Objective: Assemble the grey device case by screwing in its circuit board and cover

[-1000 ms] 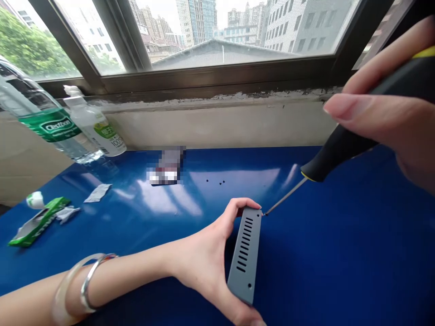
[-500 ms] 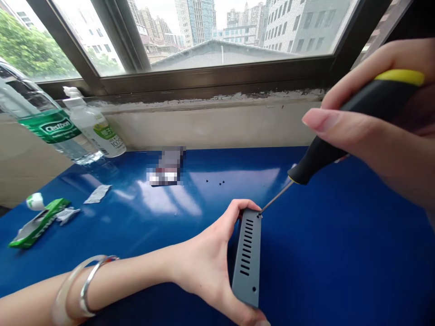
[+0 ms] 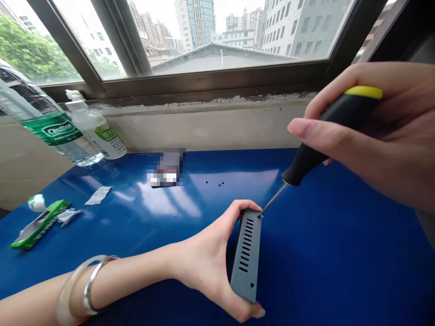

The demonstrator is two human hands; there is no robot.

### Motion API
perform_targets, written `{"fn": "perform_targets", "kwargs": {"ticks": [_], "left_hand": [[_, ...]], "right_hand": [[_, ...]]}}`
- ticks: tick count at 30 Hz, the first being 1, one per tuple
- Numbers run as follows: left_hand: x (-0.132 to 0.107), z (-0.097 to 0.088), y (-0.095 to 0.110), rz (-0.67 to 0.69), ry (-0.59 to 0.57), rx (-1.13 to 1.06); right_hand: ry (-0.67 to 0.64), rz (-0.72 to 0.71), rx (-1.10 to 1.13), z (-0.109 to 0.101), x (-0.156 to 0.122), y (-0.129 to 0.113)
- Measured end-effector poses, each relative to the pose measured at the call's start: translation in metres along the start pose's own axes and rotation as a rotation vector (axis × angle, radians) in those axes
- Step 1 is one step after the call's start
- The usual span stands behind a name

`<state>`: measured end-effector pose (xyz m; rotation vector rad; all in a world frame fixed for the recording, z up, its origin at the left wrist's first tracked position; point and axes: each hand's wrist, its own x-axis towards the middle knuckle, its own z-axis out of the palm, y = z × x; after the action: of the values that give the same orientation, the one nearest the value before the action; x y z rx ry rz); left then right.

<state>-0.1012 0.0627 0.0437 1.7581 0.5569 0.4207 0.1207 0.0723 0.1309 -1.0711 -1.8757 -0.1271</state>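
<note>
A grey metal case (image 3: 247,251) with a row of vent slots stands on its edge on the blue table. My left hand (image 3: 210,260) spans it, fingers over the far end and thumb at the near end. In my right hand (image 3: 360,136) is a screwdriver (image 3: 316,145) with a black and yellow handle, gripped between thumb and fingers. Its thin shaft slants down to the left, and the tip meets the hole at the case's far corner. A second small hole shows at the near corner.
Several tiny dark screws (image 3: 219,184) lie behind the case. A pixelated flat object (image 3: 170,165) is near the wall. At the left are a large water bottle (image 3: 54,129), a smaller bottle (image 3: 102,131), a green wrapper (image 3: 41,226) and a paper slip (image 3: 98,195). A window (image 3: 217,40) rises behind.
The screwdriver's handle and my right hand have shifted left and slightly lower. The tip has moved from just beside the far hole onto it. My left hand keeps its hold.
</note>
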Motion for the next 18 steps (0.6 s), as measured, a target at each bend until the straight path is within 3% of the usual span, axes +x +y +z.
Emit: {"fn": "perform_targets", "kwargs": {"ticks": [5, 11, 13, 16, 18], "left_hand": [[0.002, -0.002, 0.0, -0.031, -0.018, -0.02], [0.011, -0.002, 0.0, -0.064, 0.079, -0.076], [0.013, -0.002, 0.001, -0.057, 0.094, -0.059], [0.014, -0.003, 0.002, -0.053, 0.108, -0.044], [0.014, -0.004, 0.002, -0.055, 0.112, -0.046]], "right_hand": [[-0.111, 0.072, 0.052, -0.006, 0.005, 0.008], [-0.302, 0.027, 0.227, -0.006, 0.023, 0.006], [-0.267, -0.006, 0.183, 0.0, 0.028, -0.003], [-0.115, -0.135, 0.096, 0.011, 0.032, -0.014], [-0.124, -0.144, 0.129, 0.014, 0.033, -0.015]]}}
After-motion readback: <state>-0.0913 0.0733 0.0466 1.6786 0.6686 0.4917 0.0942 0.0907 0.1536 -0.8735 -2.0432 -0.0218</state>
